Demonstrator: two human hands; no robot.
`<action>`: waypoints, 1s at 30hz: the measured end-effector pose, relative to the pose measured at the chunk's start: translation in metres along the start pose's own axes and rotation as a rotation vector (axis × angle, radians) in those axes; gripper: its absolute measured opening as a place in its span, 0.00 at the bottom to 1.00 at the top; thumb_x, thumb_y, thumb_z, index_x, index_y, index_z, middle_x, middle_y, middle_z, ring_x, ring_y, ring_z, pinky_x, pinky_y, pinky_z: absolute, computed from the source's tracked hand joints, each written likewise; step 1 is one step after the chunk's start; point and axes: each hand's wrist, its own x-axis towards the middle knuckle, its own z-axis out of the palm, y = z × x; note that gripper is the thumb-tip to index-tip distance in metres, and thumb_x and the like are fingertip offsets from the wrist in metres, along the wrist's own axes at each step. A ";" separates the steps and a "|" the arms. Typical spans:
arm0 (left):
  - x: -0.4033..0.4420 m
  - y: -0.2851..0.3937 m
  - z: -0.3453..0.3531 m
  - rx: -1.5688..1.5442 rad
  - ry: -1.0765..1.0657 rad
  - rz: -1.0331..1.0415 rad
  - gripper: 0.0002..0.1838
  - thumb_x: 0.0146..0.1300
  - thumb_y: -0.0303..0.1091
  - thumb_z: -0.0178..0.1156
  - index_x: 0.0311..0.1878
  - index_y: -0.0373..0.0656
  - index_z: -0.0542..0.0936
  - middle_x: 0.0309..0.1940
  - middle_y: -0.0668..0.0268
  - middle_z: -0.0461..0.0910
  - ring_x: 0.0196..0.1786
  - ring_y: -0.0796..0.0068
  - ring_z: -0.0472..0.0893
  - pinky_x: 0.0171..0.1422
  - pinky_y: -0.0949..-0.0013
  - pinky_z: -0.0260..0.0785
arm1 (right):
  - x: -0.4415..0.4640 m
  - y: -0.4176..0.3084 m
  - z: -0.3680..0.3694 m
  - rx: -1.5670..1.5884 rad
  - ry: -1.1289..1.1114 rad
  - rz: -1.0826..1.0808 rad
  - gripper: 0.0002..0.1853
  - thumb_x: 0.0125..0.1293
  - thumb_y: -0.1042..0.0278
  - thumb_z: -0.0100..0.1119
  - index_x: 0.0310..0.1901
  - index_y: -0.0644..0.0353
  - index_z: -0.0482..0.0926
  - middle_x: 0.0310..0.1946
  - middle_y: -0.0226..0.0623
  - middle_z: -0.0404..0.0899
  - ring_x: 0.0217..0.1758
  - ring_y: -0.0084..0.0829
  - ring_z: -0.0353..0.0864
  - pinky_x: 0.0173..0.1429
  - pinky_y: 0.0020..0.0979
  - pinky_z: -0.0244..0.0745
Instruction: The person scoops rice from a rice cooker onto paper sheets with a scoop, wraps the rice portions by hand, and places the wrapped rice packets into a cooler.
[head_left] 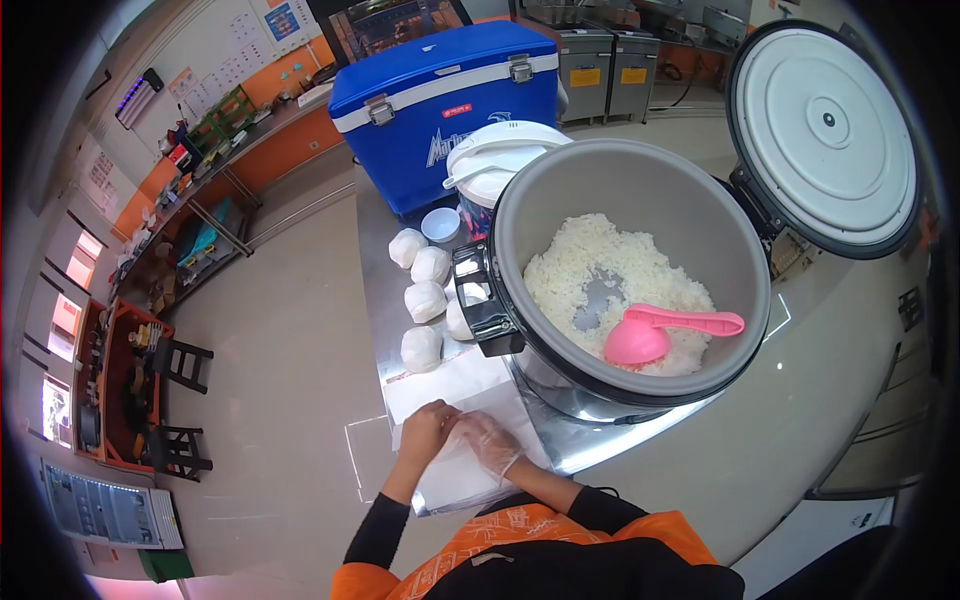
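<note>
My left hand (428, 430), bare, is closed with its fingertips against my right hand (490, 443), which wears a clear plastic glove. The right fingers are curled inward over a stack of white paper sheets (450, 388). Whatever sits between the fingers is too small or hidden to name. Several white paper-wrapped bundles (421, 349) line the table just beyond the sheets. To the right stands a large open rice cooker (640, 185), with cooked rice (590, 250) around its inner wall and a pink scoop (640, 340) resting on the rice.
A blue cooler box (400, 150) stands at the back of the metal table (375, 270). Near it are a white-lidded tub (500, 150) and a small pale bowl (440, 224). The cooker's raised lid (825, 130) juts out at the right. Stools (182, 365) stand far left.
</note>
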 end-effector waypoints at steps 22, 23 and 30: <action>-0.054 0.013 0.054 -0.185 0.510 0.022 0.08 0.51 0.19 0.55 0.36 0.35 0.75 0.36 0.57 0.72 0.42 0.59 0.74 0.42 0.66 0.73 | 0.052 -0.054 -0.035 -0.387 -0.334 0.228 0.17 0.57 0.68 0.49 0.48 0.61 0.71 0.52 0.46 0.71 0.58 0.45 0.69 0.60 0.41 0.67; -0.053 0.013 0.056 -0.311 0.532 -0.091 0.10 0.52 0.18 0.54 0.39 0.35 0.73 0.38 0.57 0.71 0.43 0.60 0.74 0.43 0.66 0.73 | 0.050 -0.039 -0.027 -0.379 -0.290 0.238 0.17 0.57 0.68 0.49 0.49 0.61 0.70 0.52 0.47 0.71 0.58 0.45 0.69 0.60 0.41 0.66; -0.045 -0.008 0.055 -0.320 0.469 -0.475 0.25 0.51 0.20 0.58 0.55 0.42 0.67 0.54 0.55 0.61 0.48 0.58 0.71 0.55 0.62 0.67 | 0.056 -0.008 -0.043 -0.251 -0.206 0.293 0.25 0.56 0.73 0.49 0.59 0.59 0.63 0.57 0.48 0.64 0.55 0.50 0.70 0.60 0.43 0.66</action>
